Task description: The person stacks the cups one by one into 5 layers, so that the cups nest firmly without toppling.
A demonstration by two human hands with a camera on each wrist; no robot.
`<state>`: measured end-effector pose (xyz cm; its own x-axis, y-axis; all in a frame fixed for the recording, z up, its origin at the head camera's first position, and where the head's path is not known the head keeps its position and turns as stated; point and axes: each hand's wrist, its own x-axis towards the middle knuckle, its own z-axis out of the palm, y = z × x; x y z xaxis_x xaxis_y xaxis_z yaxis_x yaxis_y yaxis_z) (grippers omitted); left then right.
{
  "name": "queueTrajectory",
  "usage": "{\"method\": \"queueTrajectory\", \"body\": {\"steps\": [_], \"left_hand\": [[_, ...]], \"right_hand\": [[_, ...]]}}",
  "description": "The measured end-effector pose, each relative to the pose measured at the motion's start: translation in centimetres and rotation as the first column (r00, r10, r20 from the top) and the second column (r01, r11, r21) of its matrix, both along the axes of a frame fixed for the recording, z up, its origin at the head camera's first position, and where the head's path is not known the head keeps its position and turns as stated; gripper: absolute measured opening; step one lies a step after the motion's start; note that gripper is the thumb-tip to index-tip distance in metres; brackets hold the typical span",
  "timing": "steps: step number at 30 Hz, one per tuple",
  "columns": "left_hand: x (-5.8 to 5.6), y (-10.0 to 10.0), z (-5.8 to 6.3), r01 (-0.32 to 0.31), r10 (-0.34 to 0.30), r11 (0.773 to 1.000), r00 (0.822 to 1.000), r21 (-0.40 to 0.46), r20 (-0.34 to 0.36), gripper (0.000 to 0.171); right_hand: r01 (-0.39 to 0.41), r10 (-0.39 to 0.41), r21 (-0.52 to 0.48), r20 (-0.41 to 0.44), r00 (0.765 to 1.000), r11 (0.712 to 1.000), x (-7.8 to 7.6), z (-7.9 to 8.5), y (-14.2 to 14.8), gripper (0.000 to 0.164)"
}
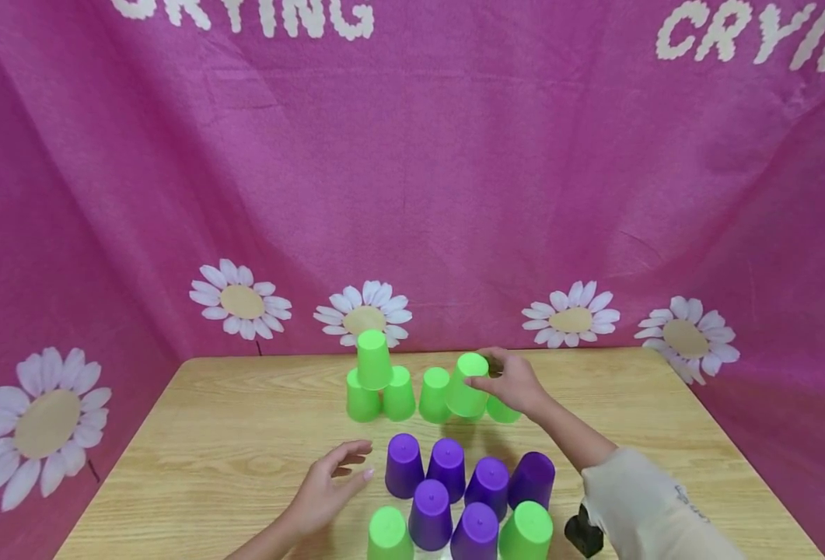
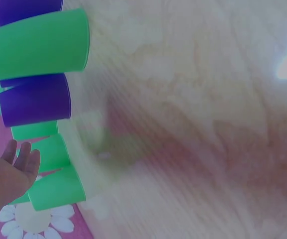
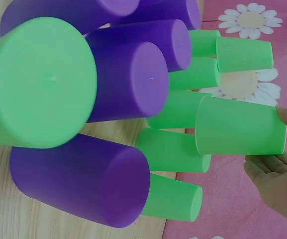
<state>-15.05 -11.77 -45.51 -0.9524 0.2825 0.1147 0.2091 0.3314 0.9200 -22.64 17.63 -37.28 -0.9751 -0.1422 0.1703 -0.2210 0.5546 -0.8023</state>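
My right hand grips an upside-down green cup near its base, between thumb and fingers. That cup is above the right part of a back row of upturned green cups; whether it touches them I cannot tell. At the row's left, one green cup stands on two others. My left hand is beside the purple cups, fingers loosely bent and holding nothing. In the right wrist view, the gripped cup lies between thumb and fingers.
Several upturned purple cups cluster at the front centre, with a green cup and another green cup near the table's front. A black object is by the right sleeve. A pink cloth with daisies hangs behind the wooden table.
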Motion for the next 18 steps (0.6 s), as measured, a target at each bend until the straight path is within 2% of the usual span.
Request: {"method": "queueTrajectory", "body": {"steps": [4, 10, 18], "left_hand": [[0.9, -0.1, -0.1, 0.073, -0.073, 0.997, 0.997, 0.002, -0.003, 0.039], [2.0, -0.3, -0.7, 0.183, -0.182, 0.983, 0.981, 0.003, -0.067, 0.038], [2.8, -0.3, -1.5, 0.209, -0.207, 0.978, 0.975, 0.023, -0.078, 0.042]], "right_hand": [[0.008, -0.008, -0.014, -0.015, 1.000, 1.000, -0.3, 0.3, 0.3, 0.044], [0.031, -0.032, -0.021, -0.052, 0.998, 0.999, -0.9, 0.2, 0.8, 0.043], [0.106, -0.107, -0.027, -0.072, 0.992, 0.994, -1.8, -0.2, 1.5, 0.043]]}}
